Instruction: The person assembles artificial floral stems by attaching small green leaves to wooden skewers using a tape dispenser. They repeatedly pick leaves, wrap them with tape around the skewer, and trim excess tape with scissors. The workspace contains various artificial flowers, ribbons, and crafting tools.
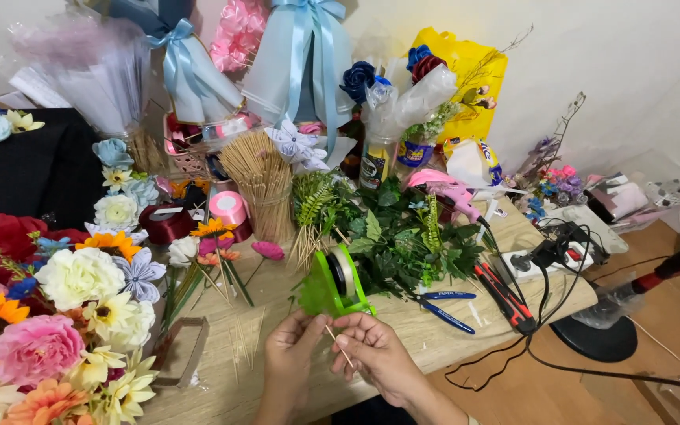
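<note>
Head view shows the left hand (293, 350) and right hand (375, 354) both pinching a thin wooden skewer (338, 346) above the table edge (450, 346), just before the green tape dispenser (338, 283).

1. Plain white wall (631, 47) behind, evenly lit.
2. Light wood table (450, 338) w/ rounded corner.
3. Wood floor (670, 315) at right; black fan base (596, 338) on it.
</note>
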